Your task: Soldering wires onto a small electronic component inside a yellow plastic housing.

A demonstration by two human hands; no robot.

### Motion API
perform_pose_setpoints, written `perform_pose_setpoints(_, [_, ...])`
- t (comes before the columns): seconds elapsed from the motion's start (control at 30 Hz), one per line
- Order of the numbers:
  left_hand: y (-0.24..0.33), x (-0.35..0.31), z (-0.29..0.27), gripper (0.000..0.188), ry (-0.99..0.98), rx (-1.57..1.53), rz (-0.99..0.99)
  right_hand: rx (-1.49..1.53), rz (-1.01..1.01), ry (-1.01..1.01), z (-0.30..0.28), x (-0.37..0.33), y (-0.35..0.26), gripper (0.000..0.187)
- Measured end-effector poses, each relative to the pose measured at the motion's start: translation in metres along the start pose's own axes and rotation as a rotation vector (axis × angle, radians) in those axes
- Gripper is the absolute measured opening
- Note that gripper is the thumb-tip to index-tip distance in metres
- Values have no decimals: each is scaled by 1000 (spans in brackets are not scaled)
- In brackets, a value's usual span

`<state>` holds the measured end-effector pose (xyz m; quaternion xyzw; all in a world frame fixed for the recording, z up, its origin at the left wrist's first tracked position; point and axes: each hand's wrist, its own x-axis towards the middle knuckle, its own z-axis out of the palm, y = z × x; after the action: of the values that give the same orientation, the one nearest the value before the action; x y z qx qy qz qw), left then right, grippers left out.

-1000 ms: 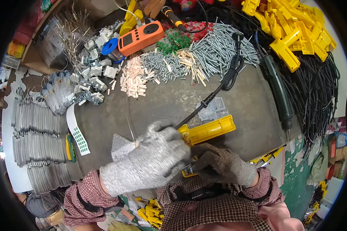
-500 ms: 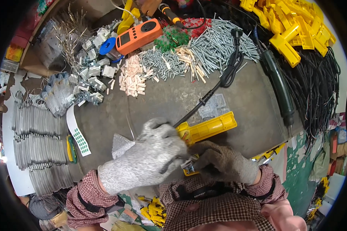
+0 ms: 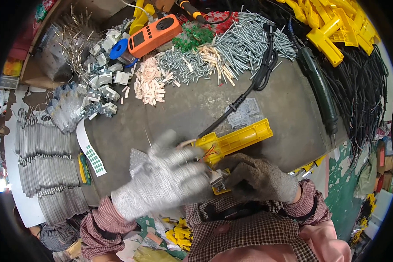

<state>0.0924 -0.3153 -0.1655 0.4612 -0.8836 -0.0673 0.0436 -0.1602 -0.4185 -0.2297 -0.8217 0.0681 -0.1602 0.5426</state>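
Observation:
My left hand (image 3: 163,179), in a pale grey glove and blurred by motion, is beside a yellow plastic tool housing (image 3: 244,136). Its fingers look stretched out and apart, with nothing seen in them. In a darker, brownish glove, my right hand (image 3: 260,179) grips the housing's lower part, fingers curled; its fingertips are partly hidden. The housing is an open half-shell with a long trough pointing right. Thin red wires (image 3: 211,151) show inside its corner, and a metal switch-like part (image 3: 218,180) sits in the lower end. A black power cord (image 3: 231,109) meets the housing at its upper left.
Screws (image 3: 249,39), pale small pieces (image 3: 148,83) and an orange meter (image 3: 155,35) lie along the back. A dark electric screwdriver (image 3: 318,91) stands at right, beside black cables (image 3: 358,96) and yellow shells (image 3: 336,30). Metal tubes (image 3: 48,166) are stacked at left.
My left hand has drawn back slightly to the left from the housing, its fingers spreading. More of the wires and the metal part show. My right hand keeps its grip.

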Motion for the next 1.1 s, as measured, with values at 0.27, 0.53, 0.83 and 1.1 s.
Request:
perform_pose_setpoints(0.27, [-3,10,6,17,52,-67,12,-54,2,-4,-1,-2,-2,25])
perform_pose_setpoints(0.53, [-15,11,2,23,32,-157,-16,-23,24,3,0,0,-3,24])
perform_pose_setpoints(0.83, [2,17,0,18,-44,38,91,5,64,-26,0,1,-3,24])
perform_pose_setpoints(1.1, [-2,17,4,18,-101,-76,103,-15,49,-17,2,-1,0,27])
